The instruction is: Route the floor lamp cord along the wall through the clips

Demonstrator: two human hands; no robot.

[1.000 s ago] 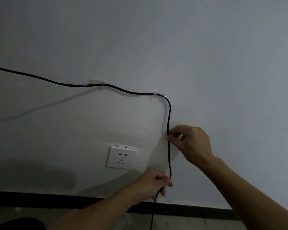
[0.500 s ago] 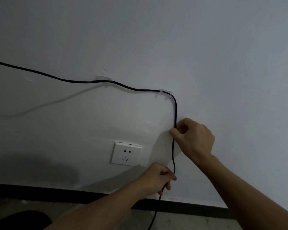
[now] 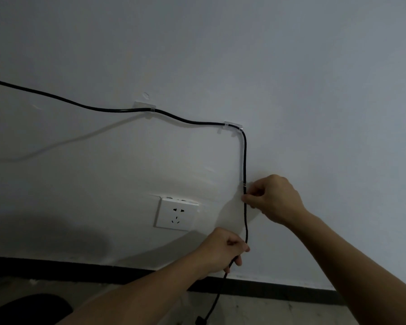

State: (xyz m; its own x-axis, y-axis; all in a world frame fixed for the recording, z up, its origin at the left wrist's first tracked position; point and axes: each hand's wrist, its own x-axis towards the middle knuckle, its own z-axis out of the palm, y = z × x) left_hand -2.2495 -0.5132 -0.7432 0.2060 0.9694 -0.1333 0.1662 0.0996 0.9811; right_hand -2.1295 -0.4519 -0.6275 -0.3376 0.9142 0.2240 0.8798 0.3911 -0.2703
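Black cord, thin and matte: in from the wall's left edge, through two clear clips, then bent down toward the black skirting. Third clear clip apparently around the vertical run, just above the right hand; seating not certain. Right hand pinched closed on the cord, pressing toward the wall. Left hand fisted around the cord lower down, near the skirting, holding it taut. Next, probably: press fully home, then release slack. White socket flat, square, left of the vertical run. Wall smooth, pale.
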